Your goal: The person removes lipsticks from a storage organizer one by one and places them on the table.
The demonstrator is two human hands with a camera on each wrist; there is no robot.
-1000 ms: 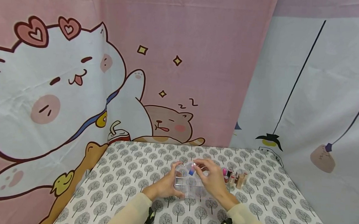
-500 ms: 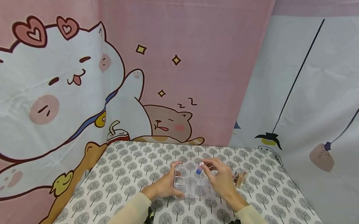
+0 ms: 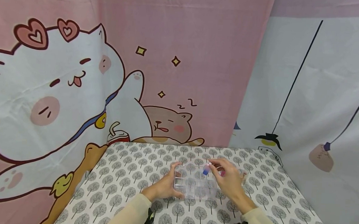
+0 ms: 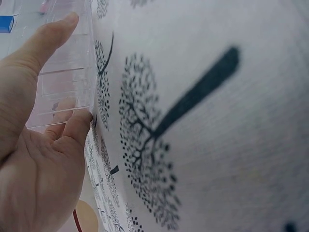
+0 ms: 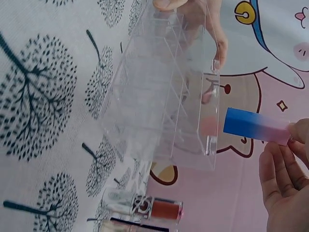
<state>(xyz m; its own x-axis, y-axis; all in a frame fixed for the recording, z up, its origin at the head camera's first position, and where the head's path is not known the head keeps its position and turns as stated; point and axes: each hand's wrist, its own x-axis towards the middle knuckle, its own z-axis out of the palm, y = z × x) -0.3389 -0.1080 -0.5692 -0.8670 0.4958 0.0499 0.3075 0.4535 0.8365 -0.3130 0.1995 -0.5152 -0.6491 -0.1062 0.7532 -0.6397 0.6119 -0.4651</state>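
A clear plastic compartment organizer point(image 3: 193, 190) stands on the table. My left hand point(image 3: 163, 186) grips its left end, thumb on the near side and fingers round the far side; the left wrist view shows the thumb point(image 4: 50, 38) along the clear wall. In my right hand point(image 3: 229, 180) a small lipstick-like tube point(image 5: 253, 126), blue at one end and fading to pink, is pinched by the pink end between thumb and fingertips. The blue end points down over the organizer's back right compartments, close above the rim in the head view.
Several lip gloss and lipstick tubes point(image 5: 166, 210) stand just right of the organizer, mostly hidden behind my right hand in the head view. A tree-print cloth point(image 3: 127, 177) covers the table, and a cartoon curtain point(image 3: 215, 76) hangs behind it.
My right hand has moved rightward along the organizer with the blue-and-pink tube, and now covers most of the standing tubes. The left hand keeps its grip in the same place.
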